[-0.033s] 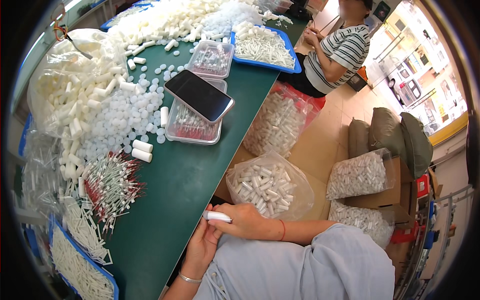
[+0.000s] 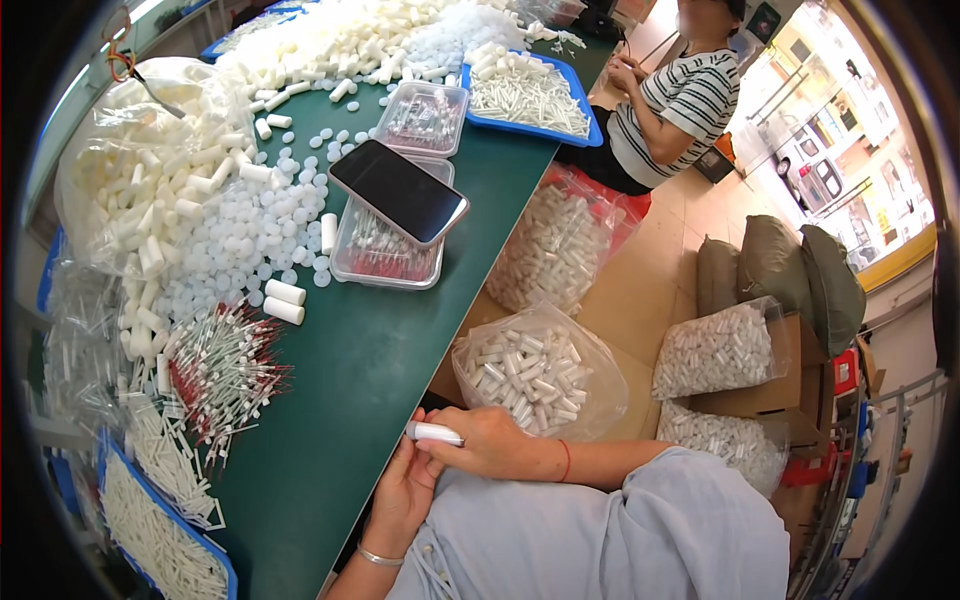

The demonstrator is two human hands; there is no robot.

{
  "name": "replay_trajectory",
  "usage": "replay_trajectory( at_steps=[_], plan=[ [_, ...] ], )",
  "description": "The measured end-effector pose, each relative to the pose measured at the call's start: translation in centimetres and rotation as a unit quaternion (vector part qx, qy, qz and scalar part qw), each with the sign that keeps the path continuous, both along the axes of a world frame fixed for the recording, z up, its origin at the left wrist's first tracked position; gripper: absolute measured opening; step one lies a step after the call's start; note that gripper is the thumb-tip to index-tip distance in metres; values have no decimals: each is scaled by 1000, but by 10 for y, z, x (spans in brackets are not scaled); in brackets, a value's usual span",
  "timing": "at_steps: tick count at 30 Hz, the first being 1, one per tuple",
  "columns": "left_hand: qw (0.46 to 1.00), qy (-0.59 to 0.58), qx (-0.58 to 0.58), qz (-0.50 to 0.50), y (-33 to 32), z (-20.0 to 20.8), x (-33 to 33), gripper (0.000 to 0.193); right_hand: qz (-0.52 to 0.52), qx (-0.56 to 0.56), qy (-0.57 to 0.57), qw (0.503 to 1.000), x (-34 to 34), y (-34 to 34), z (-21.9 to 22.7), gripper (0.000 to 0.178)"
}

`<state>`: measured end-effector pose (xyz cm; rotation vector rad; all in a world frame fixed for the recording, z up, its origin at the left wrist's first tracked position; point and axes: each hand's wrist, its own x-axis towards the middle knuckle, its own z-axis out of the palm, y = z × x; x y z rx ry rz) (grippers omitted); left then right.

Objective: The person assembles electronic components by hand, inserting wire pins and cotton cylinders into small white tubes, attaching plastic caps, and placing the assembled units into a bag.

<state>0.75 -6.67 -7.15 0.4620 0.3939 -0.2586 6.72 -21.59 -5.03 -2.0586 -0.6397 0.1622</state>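
A small white cylinder [image 2: 437,433] with a clear-looking end lies between my two hands, just off the table's edge. My right hand [image 2: 495,443], a red string at its wrist, is closed around the cylinder. Its left end meets the fingertips of my left hand [image 2: 403,492], which wears a silver bangle. The left fingers are bent and pinch at that end; some are hidden behind the cylinder and the right hand. Directly beyond my right hand, an open clear bag [image 2: 610,375] of similar white cylinders [image 2: 530,375] stands below table height.
The green table [image 2: 330,400] carries red-and-white thin parts [image 2: 225,375], translucent discs [image 2: 240,225], foam-like cylinders [image 2: 285,302], and a phone [image 2: 400,193] on a plastic box [image 2: 390,270]. Blue trays [image 2: 225,570] hold thin white sticks. A co-worker [image 2: 665,110] sits far right. Filled bags [image 2: 715,350] stand right.
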Motion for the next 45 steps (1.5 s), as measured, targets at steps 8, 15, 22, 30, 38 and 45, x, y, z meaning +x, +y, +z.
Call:
replay_trajectory(
  at_steps=[8, 15, 22, 30, 38, 45],
  plan=[
    [1000, -5, -8, -3, 4, 0, -3, 34, 1, -37, -5, 999, -6, 3, 3, 22],
    [1000, -10, 18, -7, 2, -3, -4, 36, -17, -42, -48, 998, -6, 6, 3, 28],
    [1000, -13, 25, 12, -2, -5, 0, 32, -22, -50, -36, 998, -4, 4, 3, 28],
    [997, -34, 64, -3, 1, -8, -2, 33, 3, 49, 163, 985, -6, -8, -1, 29],
    [998, -40, 51, -5, -1, -13, -2, 36, 3, 46, 288, 956, -4, -4, -3, 28],
    [999, -43, 27, -18, -1, -7, 1, 37, 1, 21, 180, 983, -4, 0, -1, 22]
  ],
)
